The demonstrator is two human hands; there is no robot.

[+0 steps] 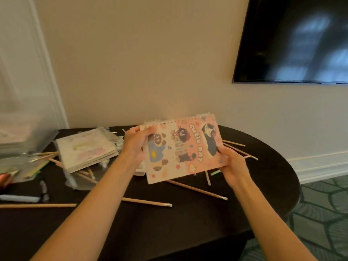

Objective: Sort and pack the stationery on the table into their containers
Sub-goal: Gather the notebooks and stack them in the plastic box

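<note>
Clear plastic container (24, 136) sits at the worktop's (188, 228) far-left corner, too blurred to read what's inside. In front of it, along the left edge, are some coloured bits of stationery, too smeared to name. Nearer you lie a light-blue pen (18, 198) & a long pencil (37, 205), both flat, nr the front-left. Next over, toward the far edge, a stack of pale notebooks (84, 149) rests tilted on loose pencils & crinkled clear wrap.

Your L hand (135, 146) has the left end of the pink spiral notebook (184, 149). The thumb is on the cover and the fingers (148, 129) curl over the top edge by the wire binding, pinching it. The notebook's lifted off the worktop, above its middle, cover facing you w/ the binding along the top. The cover reads "Cutie DAY" w/ cartoon animals. Your R hand (233, 166) grips the lower-right corner, thumb on the cover, fingers wrapped behind.

Below the notebook, an eraser-tipped pencil (146, 202) lies nr the centre. A second pencil (197, 189) lies apart from it to the right, slanting out from under the notebook. More pencils (234, 143) poke out behind your R hand toward the right edge. A black TV (293, 40) hangs on the wall above that side.
</note>
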